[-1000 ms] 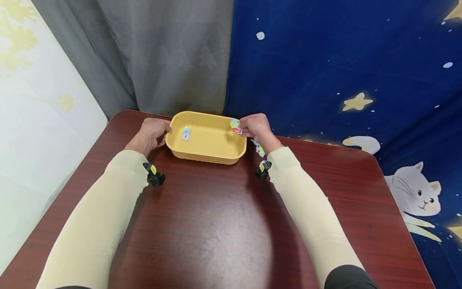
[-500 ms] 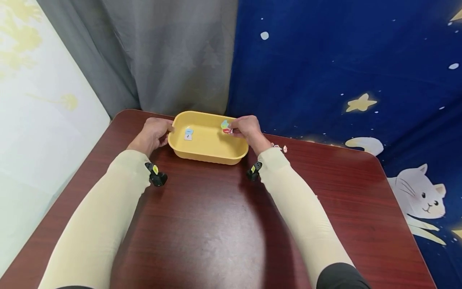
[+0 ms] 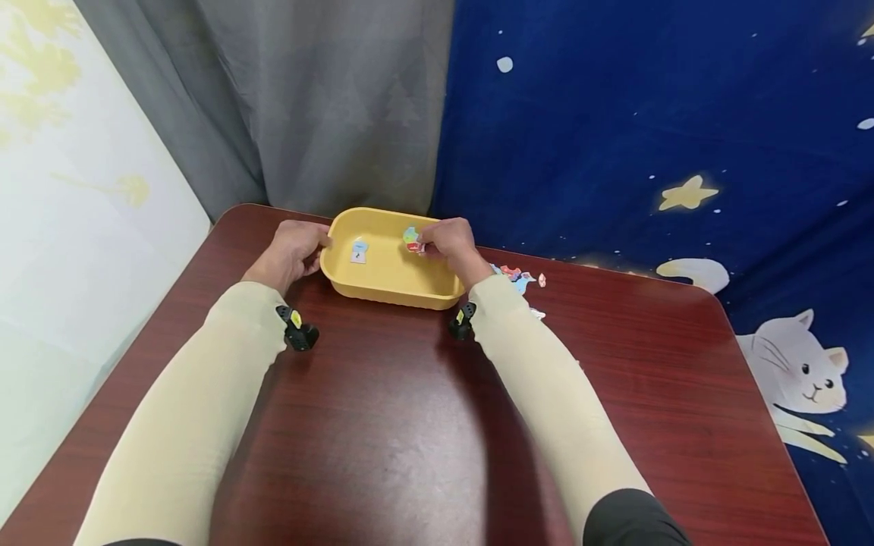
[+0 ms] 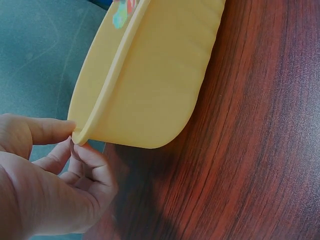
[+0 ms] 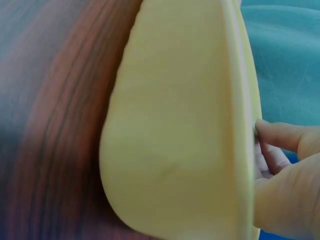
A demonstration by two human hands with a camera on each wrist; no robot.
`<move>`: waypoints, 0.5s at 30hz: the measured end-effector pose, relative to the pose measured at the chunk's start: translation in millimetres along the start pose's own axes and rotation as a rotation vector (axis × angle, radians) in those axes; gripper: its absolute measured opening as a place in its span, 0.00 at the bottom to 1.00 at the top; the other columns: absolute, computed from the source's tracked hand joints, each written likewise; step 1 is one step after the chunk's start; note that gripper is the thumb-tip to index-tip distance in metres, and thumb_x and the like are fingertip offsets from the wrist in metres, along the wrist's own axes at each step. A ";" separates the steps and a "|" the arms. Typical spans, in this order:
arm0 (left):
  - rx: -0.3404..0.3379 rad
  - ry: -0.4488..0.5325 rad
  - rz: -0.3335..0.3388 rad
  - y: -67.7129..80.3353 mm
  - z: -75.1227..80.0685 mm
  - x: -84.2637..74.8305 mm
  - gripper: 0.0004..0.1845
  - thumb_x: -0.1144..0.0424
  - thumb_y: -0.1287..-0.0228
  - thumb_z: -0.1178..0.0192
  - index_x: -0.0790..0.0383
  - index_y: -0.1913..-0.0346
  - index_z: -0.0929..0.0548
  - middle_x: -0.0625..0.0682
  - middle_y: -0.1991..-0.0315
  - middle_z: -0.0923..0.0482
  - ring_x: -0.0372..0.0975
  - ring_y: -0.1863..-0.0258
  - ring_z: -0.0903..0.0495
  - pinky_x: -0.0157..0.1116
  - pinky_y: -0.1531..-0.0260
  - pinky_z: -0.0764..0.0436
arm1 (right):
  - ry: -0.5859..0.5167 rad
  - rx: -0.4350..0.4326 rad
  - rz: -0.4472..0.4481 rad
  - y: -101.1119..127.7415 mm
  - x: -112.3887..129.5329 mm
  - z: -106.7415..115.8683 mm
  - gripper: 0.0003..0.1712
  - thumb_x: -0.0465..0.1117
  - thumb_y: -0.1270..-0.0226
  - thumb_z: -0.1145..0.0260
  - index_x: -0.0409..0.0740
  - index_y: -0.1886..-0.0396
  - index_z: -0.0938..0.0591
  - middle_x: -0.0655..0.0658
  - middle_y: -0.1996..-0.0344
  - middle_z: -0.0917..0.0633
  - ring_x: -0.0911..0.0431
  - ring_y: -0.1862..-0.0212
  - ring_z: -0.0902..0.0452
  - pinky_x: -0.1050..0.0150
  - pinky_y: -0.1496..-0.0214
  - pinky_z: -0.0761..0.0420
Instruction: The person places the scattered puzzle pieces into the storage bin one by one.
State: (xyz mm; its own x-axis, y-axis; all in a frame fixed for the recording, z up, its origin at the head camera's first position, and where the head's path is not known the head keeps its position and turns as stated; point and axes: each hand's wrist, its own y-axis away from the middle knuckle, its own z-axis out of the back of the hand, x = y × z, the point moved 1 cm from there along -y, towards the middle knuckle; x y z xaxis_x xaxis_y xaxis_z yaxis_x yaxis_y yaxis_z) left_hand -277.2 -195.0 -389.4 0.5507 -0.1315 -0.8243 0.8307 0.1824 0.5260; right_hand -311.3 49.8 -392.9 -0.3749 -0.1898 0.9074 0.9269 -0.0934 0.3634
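A yellow plastic basin (image 3: 392, 294) stands near the far edge of the table. My left hand (image 3: 295, 249) pinches its left rim between thumb and fingers, plain in the left wrist view (image 4: 60, 170). Over the basin's inside, my right hand (image 3: 447, 241) pinches small colourful paper cutouts (image 3: 413, 240), green, blue and red. In the right wrist view the basin wall (image 5: 170, 120) hides the fingertips and what they hold. Toward the basin's left end lies a small blue and white cutout (image 3: 359, 252).
Several loose colourful cutouts (image 3: 515, 277) lie on the dark red wooden table (image 3: 382, 394) right of the basin, partly behind the right sleeve (image 3: 539, 364). A grey curtain (image 3: 341, 106) and a blue starry curtain (image 3: 580, 136) hang behind the table.
My right hand has moved left from the basin's right rim to over its inside, carrying the cutouts. More of the loose cutouts on the table now show. My left hand keeps its grip.
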 end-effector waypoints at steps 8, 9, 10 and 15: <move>-0.006 0.005 0.003 0.0 0.8 1.1 0.19 0.65 0.39 0.48 0.57 0.44 0.26 0.54 0.63 0.29 0.37 0.81 0.29 0.31 0.80 0.27 | 0.028 0.002 -0.015 2.7 -1.7 -13.4 0.17 0.21 0.55 0.36 0.35 0.62 0.16 0.44 0.68 0.17 0.54 0.72 0.21 0.61 0.65 0.21; -0.007 0.006 0.002 0.2 1.0 1.1 0.19 0.65 0.39 0.48 0.57 0.44 0.26 0.54 0.63 0.29 0.37 0.81 0.29 0.31 0.80 0.27 | 0.022 0.007 -0.013 2.8 -2.1 -15.1 0.18 0.20 0.55 0.37 0.34 0.62 0.16 0.44 0.67 0.17 0.54 0.72 0.21 0.61 0.65 0.21; -0.007 0.006 0.002 0.6 1.0 0.9 0.19 0.65 0.39 0.48 0.57 0.44 0.26 0.54 0.63 0.29 0.38 0.81 0.29 0.31 0.80 0.27 | 0.014 0.013 -0.010 3.0 -2.6 -16.8 0.18 0.20 0.55 0.38 0.34 0.62 0.16 0.43 0.66 0.18 0.54 0.72 0.21 0.61 0.65 0.21; -0.002 0.004 0.000 1.9 0.1 0.3 0.19 0.65 0.39 0.48 0.57 0.44 0.26 0.55 0.61 0.29 0.38 0.80 0.28 0.31 0.80 0.27 | -0.013 0.021 -0.007 3.3 -5.5 -24.3 0.18 0.18 0.54 0.39 0.32 0.61 0.17 0.42 0.63 0.18 0.54 0.72 0.22 0.62 0.66 0.21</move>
State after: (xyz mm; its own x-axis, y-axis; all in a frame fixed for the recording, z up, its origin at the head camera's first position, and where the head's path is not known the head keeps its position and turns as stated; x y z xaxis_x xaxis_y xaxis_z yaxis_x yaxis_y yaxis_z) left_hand -275.4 -194.8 -388.6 0.5506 -0.1276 -0.8249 0.8304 0.1844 0.5258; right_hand -306.6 26.7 -401.9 -0.3814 -0.1761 0.9075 0.9244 -0.0745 0.3741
